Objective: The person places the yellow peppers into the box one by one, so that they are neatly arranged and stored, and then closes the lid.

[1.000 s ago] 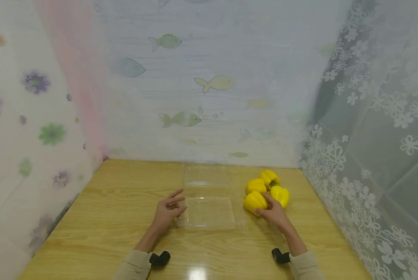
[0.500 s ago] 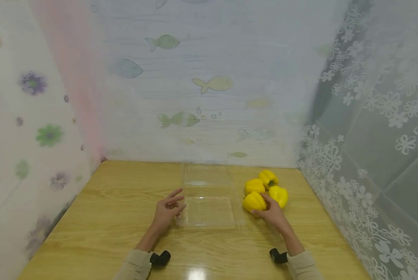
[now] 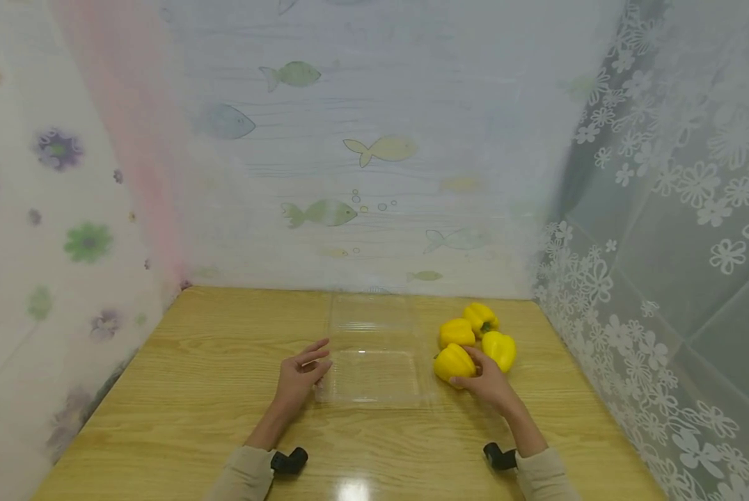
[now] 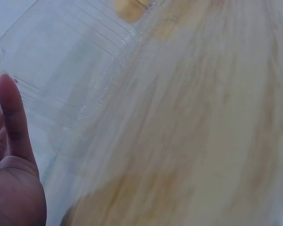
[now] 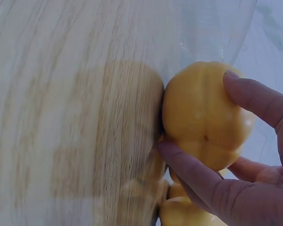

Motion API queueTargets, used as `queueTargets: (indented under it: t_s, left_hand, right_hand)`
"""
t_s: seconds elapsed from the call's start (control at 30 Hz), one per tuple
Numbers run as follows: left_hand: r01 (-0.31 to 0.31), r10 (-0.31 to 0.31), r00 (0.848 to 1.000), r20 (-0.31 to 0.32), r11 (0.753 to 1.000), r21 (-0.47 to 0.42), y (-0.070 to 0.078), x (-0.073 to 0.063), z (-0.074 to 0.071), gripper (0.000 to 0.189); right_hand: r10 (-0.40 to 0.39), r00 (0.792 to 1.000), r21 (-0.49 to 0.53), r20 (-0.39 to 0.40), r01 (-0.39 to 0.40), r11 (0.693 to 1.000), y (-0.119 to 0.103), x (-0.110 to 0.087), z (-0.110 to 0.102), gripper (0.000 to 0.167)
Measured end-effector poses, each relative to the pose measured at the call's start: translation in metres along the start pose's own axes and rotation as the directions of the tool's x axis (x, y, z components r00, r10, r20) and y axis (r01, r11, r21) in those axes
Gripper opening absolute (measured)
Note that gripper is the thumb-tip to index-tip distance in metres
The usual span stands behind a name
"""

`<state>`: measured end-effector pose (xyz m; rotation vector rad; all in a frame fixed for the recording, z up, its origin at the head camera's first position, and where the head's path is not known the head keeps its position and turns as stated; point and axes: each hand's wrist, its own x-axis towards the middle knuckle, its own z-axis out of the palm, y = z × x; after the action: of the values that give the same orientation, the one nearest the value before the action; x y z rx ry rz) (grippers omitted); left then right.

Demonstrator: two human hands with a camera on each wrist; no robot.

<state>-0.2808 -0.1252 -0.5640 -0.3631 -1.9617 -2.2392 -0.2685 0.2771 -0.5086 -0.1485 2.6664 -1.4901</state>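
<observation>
My right hand (image 3: pixel 490 381) grips a yellow bell pepper (image 3: pixel 453 364), thumb on its near side and fingers behind. In the right wrist view the same bell pepper (image 5: pixel 205 113) rests against the wooden tabletop, its smooth blossom end facing the camera. Behind it sit several more yellow bell peppers (image 3: pixel 498 351), close together. To the left lies a clear plastic clamshell box (image 3: pixel 374 402), its lid (image 3: pixel 371 313) folded back toward the wall. Beside the box's left edge is my left hand (image 3: pixel 296 379), fingers loosely extended. The left wrist view shows the thumb (image 4: pixel 12 108) near the box's rim; contact is unclear.
The wooden table (image 3: pixel 224 348) meets a fish-patterned curtain (image 3: pixel 381 209) at the back. Flowered sheets hang at the left (image 3: pixel 86 240) and right (image 3: pixel 600 278) sides. A black camera mount (image 3: pixel 289 460) sits on each wrist.
The gripped bell pepper has turned slightly, so its stem now shows at the left. My left hand stays beside the box with little movement. The head view has shifted slightly.
</observation>
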Motion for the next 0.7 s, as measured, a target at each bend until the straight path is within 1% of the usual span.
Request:
queueTargets:
  t_s: [0.2,0.37,0.5,0.7]
  left_hand:
    - [0.001,0.000,1.000,0.018,1.000,-0.027,-0.0018,-0.0008,0.0010,0.044]
    - [0.005,-0.004,1.000,0.015,0.999,-0.046,-0.0032,-0.0015,0.0017,0.045]
    - [0.006,-0.005,1.000,0.011,0.998,-0.056,-0.0032,-0.0012,0.0018,0.045]
    - [0.008,-0.007,1.000,0.020,0.999,-0.047,-0.0040,0.0003,0.0012,0.047]
  right_hand:
    - [-0.006,1.000,0.007,0.007,0.006,1.000,0.0014,0.0009,-0.0009,0.076]
    - [-0.012,1.000,0.031,-0.004,0.012,0.999,0.0003,0.0006,-0.0002,0.073]
    - [0.004,1.000,0.045,-0.021,-0.003,0.999,0.0012,0.0015,-0.0002,0.073]
    - [0.039,0.999,0.101,-0.037,-0.035,0.994,0.0061,0.0030,-0.0011,0.074]
